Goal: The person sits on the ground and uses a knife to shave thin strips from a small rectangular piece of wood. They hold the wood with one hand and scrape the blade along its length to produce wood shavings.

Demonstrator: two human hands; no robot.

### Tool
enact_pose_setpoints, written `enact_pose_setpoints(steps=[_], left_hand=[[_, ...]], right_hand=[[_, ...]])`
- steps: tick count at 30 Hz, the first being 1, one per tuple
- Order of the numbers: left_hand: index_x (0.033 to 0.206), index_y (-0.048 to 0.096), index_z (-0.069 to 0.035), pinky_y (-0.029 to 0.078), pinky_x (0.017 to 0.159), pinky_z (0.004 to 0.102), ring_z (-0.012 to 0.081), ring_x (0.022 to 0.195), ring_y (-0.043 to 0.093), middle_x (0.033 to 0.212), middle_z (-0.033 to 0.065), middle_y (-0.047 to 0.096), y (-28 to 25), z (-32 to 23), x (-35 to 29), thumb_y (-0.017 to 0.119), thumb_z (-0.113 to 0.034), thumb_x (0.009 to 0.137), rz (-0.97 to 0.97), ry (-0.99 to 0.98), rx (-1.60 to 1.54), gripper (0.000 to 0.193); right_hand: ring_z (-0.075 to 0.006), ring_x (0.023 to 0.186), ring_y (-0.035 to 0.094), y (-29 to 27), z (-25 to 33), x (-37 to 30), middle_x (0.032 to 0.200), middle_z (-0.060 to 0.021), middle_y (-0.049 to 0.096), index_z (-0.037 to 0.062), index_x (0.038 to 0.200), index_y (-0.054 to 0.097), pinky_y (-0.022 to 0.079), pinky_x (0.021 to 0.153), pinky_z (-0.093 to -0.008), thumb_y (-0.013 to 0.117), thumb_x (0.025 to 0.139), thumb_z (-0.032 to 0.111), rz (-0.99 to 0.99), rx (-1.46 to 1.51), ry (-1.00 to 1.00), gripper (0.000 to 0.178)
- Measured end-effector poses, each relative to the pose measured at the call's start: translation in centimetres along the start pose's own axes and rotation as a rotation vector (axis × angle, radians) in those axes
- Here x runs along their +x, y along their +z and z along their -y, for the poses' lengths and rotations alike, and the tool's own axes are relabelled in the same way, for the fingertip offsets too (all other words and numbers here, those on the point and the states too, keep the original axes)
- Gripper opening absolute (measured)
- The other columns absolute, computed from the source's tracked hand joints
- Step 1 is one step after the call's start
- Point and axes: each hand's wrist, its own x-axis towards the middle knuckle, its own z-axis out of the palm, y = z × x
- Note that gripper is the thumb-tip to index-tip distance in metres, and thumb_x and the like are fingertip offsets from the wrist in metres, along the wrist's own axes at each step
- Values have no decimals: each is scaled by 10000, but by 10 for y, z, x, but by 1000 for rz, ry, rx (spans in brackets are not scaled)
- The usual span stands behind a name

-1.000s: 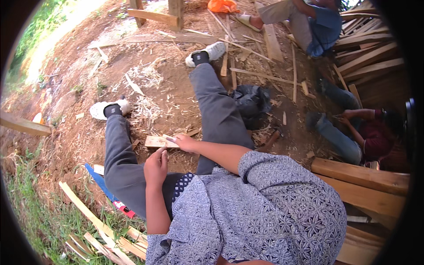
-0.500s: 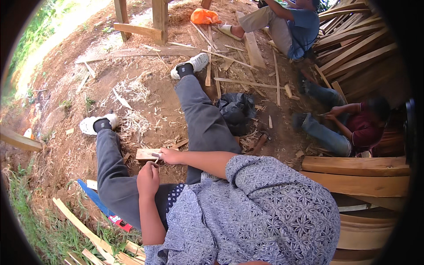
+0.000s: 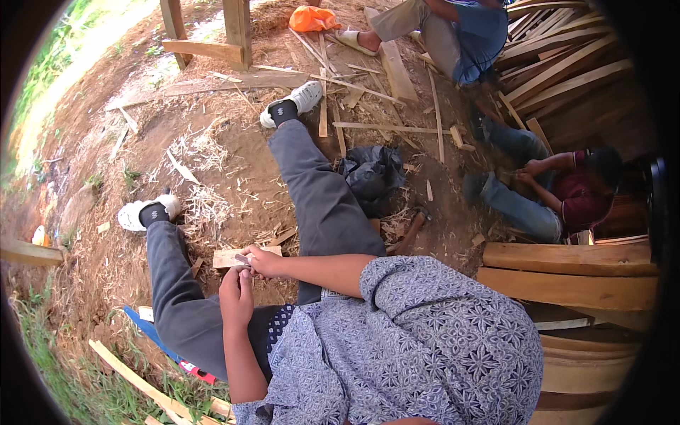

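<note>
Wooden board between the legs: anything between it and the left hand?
Yes: the right hand and thin dark piece it holds overlap the board near its middle; nothing visible blocks the left hand from its left end.

A pale, flat wooden block (image 3: 225, 258) lies broad face up; over its near edge, seen from above, a small grey-brown piece (image 3: 242, 259) is held aslant — partly hidden, its details blurred.
</note>
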Motion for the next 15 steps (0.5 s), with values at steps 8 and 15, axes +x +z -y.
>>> enact_pose_setpoints(steps=[8, 15], left_hand=[[981, 599, 15, 463, 693, 371, 217, 719, 571, 812, 105, 589, 3, -2, 9, 398, -217, 1091, 34, -84, 8, 326], [967, 590, 9, 456, 723, 392, 285, 756, 567, 840, 133, 578, 12, -4, 24, 392, -229, 1086, 4, -8, 118, 332]], right_hand=[[-161, 788, 665, -23, -11, 22, 870, -79, 701, 72, 1276, 576, 524, 689, -338, 547, 958, 145, 55, -98, -209, 327], [-160, 827, 677, -26, -14, 25, 906, -92, 710, 95, 1309, 545, 527, 703, -340, 540, 970, 146, 76, -52, -297, 343]])
